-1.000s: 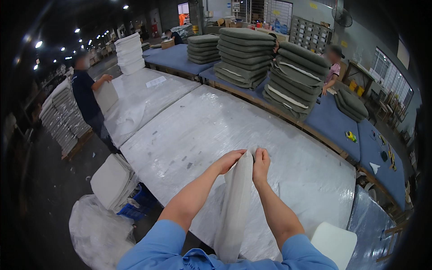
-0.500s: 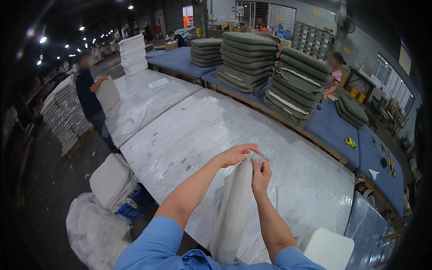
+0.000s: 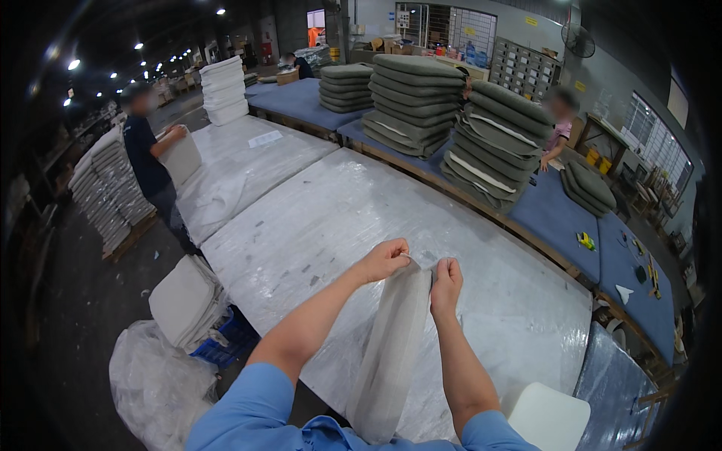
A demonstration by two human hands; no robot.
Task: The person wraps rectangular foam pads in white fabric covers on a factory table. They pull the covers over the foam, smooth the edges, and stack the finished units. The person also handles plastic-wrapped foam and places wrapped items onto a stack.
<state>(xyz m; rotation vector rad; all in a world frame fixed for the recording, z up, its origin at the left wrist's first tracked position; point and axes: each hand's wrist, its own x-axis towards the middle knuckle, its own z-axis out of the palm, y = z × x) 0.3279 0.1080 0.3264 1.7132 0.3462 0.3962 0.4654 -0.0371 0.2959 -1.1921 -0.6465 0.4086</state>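
Note:
A light grey cushion [image 3: 391, 346] stands on its narrow edge in front of my body, its far end resting over the plastic-covered table. My left hand [image 3: 385, 261] pinches the cushion's cover at the left of the far top corner, fingers curled together. At the right of the same end, my right hand [image 3: 446, 287] is closed with thumb and fingers pressed on the cover's edge. A small gap lies between the two hands, with the cushion's end between them. What exactly sits inside each pinch is too small to make out.
The plastic-wrapped table [image 3: 286, 248] spreads ahead. Green-grey cushion stacks [image 3: 414, 98] stand on the blue tables [image 3: 556, 210] beyond. A white foam pad [image 3: 549, 417] lies near right; white cushions [image 3: 184, 293] sit on a blue crate [image 3: 226, 342] at left. A co-worker [image 3: 147, 150] handles a cushion.
My hands have moved apart at the cushion's far end, left hand leftward and right hand slightly right and up. The clear film seen between them has gone from view. The co-worker at left has shifted slightly.

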